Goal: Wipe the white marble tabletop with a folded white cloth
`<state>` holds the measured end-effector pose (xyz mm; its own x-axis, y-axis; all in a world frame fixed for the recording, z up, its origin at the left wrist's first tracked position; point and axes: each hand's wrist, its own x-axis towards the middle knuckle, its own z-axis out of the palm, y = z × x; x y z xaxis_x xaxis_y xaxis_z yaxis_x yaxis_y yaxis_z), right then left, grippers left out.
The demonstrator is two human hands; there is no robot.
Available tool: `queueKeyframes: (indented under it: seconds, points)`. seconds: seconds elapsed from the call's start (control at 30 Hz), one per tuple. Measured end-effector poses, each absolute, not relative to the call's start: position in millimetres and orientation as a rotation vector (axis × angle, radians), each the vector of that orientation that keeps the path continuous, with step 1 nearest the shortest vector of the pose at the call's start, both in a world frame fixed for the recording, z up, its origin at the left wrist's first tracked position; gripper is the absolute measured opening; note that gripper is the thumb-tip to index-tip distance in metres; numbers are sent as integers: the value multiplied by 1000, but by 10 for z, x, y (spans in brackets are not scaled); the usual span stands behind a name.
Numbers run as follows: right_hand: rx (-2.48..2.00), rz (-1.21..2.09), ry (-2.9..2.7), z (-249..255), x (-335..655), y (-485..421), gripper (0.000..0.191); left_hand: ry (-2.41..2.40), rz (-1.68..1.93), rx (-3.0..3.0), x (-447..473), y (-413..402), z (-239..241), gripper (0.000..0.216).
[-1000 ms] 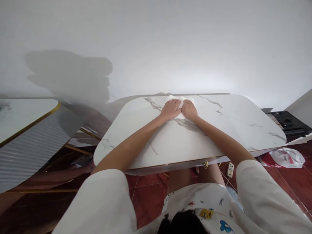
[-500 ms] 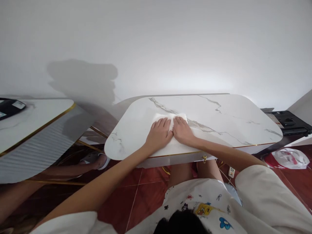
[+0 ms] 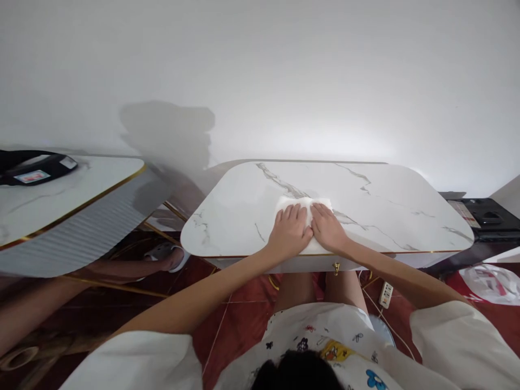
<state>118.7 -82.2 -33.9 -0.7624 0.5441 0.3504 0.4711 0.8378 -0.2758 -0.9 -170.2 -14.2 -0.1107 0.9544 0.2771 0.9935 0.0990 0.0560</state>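
Note:
A white cloth (image 3: 303, 205) lies on the white marble-patterned table (image 3: 385, 211), near its front edge. My left hand (image 3: 289, 233) presses flat on the cloth's left half, fingers stretched out side by side. Beside it and touching it, my right hand (image 3: 328, 229) lies flat on the cloth's right half. Most of the cloth is hidden under both palms; only its far edge shows beyond the fingertips.
A second white table with gold trim (image 3: 60, 208) stands at the left, with a black object (image 3: 34, 167) on it. A black device (image 3: 485, 216) sits at the right. A white power strip (image 3: 385, 294) and a plastic bag (image 3: 493, 281) lie on the red tiled floor.
Both hands have drawn the cloth from the table's far side back to its near edge, staying flat and side by side. The view shifted, showing more of the left table.

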Motion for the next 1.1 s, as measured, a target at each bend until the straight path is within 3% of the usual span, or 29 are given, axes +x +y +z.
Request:
queueKeyframes:
  seconds: [0.5, 1.1]
  points:
    - [-708, 240, -2574, -355, 536, 701, 41, -2228, -543, -1901, -534, -303, -155, 35]
    - [-857, 435, -2512, -246, -56, 1591, 39, -2315, -475, -1738, -1000, 617, -159, 36]
